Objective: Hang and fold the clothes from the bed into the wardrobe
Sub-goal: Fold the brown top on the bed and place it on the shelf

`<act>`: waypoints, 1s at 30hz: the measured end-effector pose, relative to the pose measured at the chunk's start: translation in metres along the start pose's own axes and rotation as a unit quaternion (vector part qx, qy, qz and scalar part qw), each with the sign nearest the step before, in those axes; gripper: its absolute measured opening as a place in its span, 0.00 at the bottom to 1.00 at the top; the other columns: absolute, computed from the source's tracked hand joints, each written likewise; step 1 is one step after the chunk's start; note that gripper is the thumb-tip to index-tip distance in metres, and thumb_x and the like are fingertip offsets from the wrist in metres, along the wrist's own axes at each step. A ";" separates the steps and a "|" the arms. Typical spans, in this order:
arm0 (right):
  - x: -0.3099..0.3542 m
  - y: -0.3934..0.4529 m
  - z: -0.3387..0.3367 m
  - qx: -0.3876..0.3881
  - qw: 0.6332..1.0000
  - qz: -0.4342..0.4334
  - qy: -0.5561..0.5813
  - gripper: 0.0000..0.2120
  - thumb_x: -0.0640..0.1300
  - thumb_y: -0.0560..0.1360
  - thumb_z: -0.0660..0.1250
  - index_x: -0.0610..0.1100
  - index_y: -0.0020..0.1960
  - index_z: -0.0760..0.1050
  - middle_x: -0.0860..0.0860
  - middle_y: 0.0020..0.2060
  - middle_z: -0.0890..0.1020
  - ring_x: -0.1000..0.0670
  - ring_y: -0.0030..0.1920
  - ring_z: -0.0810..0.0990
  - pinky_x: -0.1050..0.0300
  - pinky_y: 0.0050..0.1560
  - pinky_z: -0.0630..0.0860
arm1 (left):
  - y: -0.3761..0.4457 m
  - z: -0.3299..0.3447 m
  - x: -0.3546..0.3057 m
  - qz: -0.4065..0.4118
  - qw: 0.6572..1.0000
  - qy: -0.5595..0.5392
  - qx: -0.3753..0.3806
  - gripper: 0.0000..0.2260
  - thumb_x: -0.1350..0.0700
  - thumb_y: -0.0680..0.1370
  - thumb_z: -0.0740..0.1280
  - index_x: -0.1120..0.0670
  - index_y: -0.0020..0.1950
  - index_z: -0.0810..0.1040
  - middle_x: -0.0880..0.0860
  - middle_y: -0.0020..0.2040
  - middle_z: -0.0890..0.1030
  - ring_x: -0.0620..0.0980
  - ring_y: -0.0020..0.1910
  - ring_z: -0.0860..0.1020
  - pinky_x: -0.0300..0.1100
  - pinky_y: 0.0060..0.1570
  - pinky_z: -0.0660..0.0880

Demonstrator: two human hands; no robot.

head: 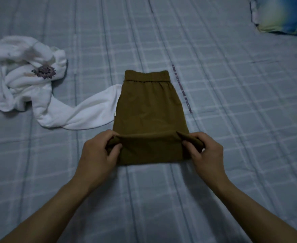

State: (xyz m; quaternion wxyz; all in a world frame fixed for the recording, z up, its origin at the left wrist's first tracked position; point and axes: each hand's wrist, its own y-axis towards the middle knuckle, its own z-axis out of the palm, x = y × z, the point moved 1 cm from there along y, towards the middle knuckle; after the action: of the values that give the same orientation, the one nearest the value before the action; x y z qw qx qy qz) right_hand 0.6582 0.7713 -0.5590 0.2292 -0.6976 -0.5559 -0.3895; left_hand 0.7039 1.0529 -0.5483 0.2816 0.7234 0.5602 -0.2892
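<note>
With our left hand (98, 151) and right hand (203, 149) each pinching a near corner of the brown trousers (149, 106) lying mid-bed (232, 120), we judge them light, limp, best gripped at folded edges.

A pale blue checked sheet (214, 88) covers the bed, creased in long lines, with a strip of small printed lettering (182, 90) running across it near the middle, and a blue and yellow pillow (283, 16) lies at the far right corner.
</note>
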 end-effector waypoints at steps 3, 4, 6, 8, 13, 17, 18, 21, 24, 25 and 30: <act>0.013 0.043 0.004 -0.022 0.999 0.028 0.041 0.03 0.39 0.74 0.73 0.46 0.45 0.81 0.55 0.38 0.82 0.56 0.41 0.81 0.62 0.42 0.76 | 0.041 -0.006 0.000 -0.048 0.998 -0.024 -0.034 0.08 0.62 0.73 0.73 0.50 0.42 0.78 0.43 0.37 0.80 0.39 0.39 0.77 0.30 0.38 0.69; 0.015 0.059 0.006 -0.024 0.998 0.033 0.048 0.02 0.40 0.74 0.73 0.46 0.45 0.81 0.55 0.38 0.83 0.57 0.41 0.81 0.62 0.43 0.76 | 0.057 -0.007 0.001 -0.061 0.997 -0.031 -0.047 0.09 0.62 0.73 0.73 0.49 0.40 0.77 0.43 0.36 0.79 0.38 0.39 0.77 0.32 0.38 0.69; 0.018 0.091 0.009 -0.023 0.997 0.039 0.055 0.01 0.42 0.74 0.72 0.46 0.45 0.81 0.55 0.38 0.83 0.57 0.42 0.81 0.61 0.45 0.77 | 0.091 -0.008 0.002 -0.086 0.993 -0.049 -0.070 0.07 0.61 0.73 0.73 0.50 0.40 0.78 0.44 0.36 0.79 0.40 0.37 0.76 0.39 0.38 0.71; 0.020 0.124 0.014 -0.014 0.997 0.045 0.067 0.01 0.43 0.75 0.72 0.46 0.45 0.81 0.54 0.38 0.83 0.56 0.42 0.81 0.57 0.46 0.78 | 0.123 -0.009 0.002 -0.109 0.987 -0.073 -0.089 0.05 0.60 0.73 0.73 0.52 0.42 0.79 0.46 0.37 0.80 0.44 0.37 0.77 0.44 0.39 0.74; 0.019 0.216 0.027 -0.031 0.998 0.035 0.050 0.05 0.44 0.73 0.73 0.43 0.44 0.80 0.49 0.37 0.82 0.52 0.40 0.81 0.50 0.45 0.78 | 0.210 -0.009 0.008 -0.141 0.980 -0.086 -0.107 0.04 0.57 0.73 0.73 0.52 0.42 0.79 0.51 0.37 0.80 0.50 0.38 0.79 0.51 0.42 0.77; 0.003 0.271 0.052 0.002 0.997 0.071 -0.011 0.14 0.44 0.73 0.72 0.46 0.58 0.77 0.52 0.51 0.80 0.54 0.52 0.78 0.54 0.57 0.77 | 0.266 0.012 0.026 -0.182 0.974 -0.040 -0.127 0.09 0.55 0.75 0.71 0.50 0.55 0.78 0.50 0.51 0.81 0.52 0.52 0.79 0.47 0.52 0.76; -0.002 0.274 0.058 0.006 0.996 0.066 -0.051 0.19 0.44 0.75 0.70 0.47 0.64 0.73 0.51 0.58 0.77 0.53 0.58 0.75 0.57 0.61 0.74 | 0.269 0.020 0.030 -0.187 0.975 0.003 -0.124 0.15 0.54 0.76 0.69 0.51 0.62 0.75 0.50 0.58 0.79 0.51 0.58 0.76 0.46 0.57 0.74; 0.000 0.261 0.079 0.045 0.986 -0.042 -0.158 0.26 0.49 0.78 0.65 0.45 0.73 0.64 0.46 0.71 0.67 0.47 0.71 0.65 0.55 0.71 0.62 | 0.255 0.044 0.029 -0.091 0.984 0.113 -0.103 0.22 0.50 0.79 0.64 0.52 0.72 0.68 0.54 0.68 0.73 0.55 0.68 0.69 0.50 0.68 0.66; -0.003 0.234 0.106 0.134 0.945 -0.159 -0.252 0.32 0.59 0.79 0.55 0.44 0.78 0.58 0.43 0.78 0.58 0.43 0.78 0.54 0.46 0.77 0.52 | 0.234 0.070 0.038 0.021 0.973 0.231 -0.004 0.26 0.44 0.80 0.56 0.54 0.76 0.64 0.56 0.76 0.66 0.56 0.75 0.63 0.56 0.73 0.60; -0.009 0.228 0.115 0.158 0.930 -0.173 -0.285 0.34 0.61 0.79 0.51 0.45 0.79 0.55 0.43 0.79 0.54 0.43 0.79 0.50 0.45 0.77 0.49 | 0.229 0.078 0.045 0.032 0.963 0.264 0.030 0.27 0.43 0.80 0.53 0.53 0.77 0.62 0.55 0.78 0.62 0.55 0.77 0.59 0.57 0.74 0.57; -0.039 0.225 0.135 0.179 0.905 -0.165 -0.349 0.34 0.64 0.79 0.48 0.49 0.80 0.46 0.47 0.80 0.48 0.47 0.79 0.44 0.40 0.77 0.47 | 0.229 0.096 0.069 0.027 0.955 0.290 0.061 0.29 0.40 0.80 0.51 0.50 0.80 0.56 0.51 0.80 0.57 0.52 0.79 0.54 0.56 0.75 0.53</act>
State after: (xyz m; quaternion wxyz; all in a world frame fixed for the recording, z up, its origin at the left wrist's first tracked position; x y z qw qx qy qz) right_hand 0.9085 0.7879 -0.6445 0.0743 -0.6347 -0.7677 -0.0474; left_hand 0.9312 0.9781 -0.6444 0.0701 0.8070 0.5791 -0.0925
